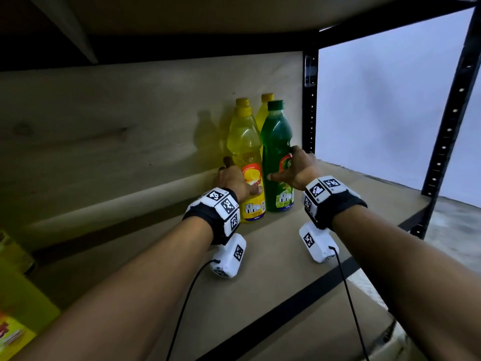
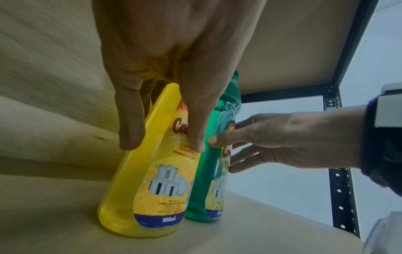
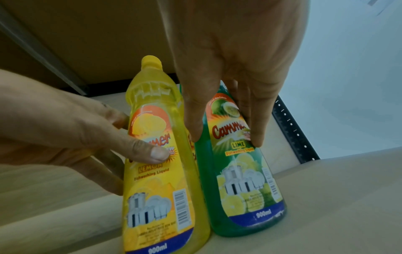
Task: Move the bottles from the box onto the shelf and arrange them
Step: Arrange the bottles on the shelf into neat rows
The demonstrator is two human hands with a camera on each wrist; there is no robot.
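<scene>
Wooden shelf point(image 1: 299, 246): left hand point(image 1: 231, 178) grips lemon bottle point(image 1: 250, 162), right hand point(image 1: 294, 170) grips lime bottle point(image 1: 277, 152). Step: arranging. Next: release, fetch more.

My left wrist point(image 1: 213, 214) wears a black band carrying white blocks, each printed with a black-and-white square marker. Below it hangs a white camera pod point(image 1: 230, 256) with rounded corners and its own markers, and a thin black cable point(image 1: 187, 295) runs from its end back along my forearm. My right wrist point(image 1: 330, 201) has the same kit: black band, white marker blocks, a white pod point(image 1: 317, 243) beneath, and a second black cable point(image 1: 348, 295) trailing toward me. Both forearms are bare, with no sleeves. My left hand point(image 1: 231, 178) and right hand point(image 1: 294, 170) wear no gloves and have short nails.
</scene>
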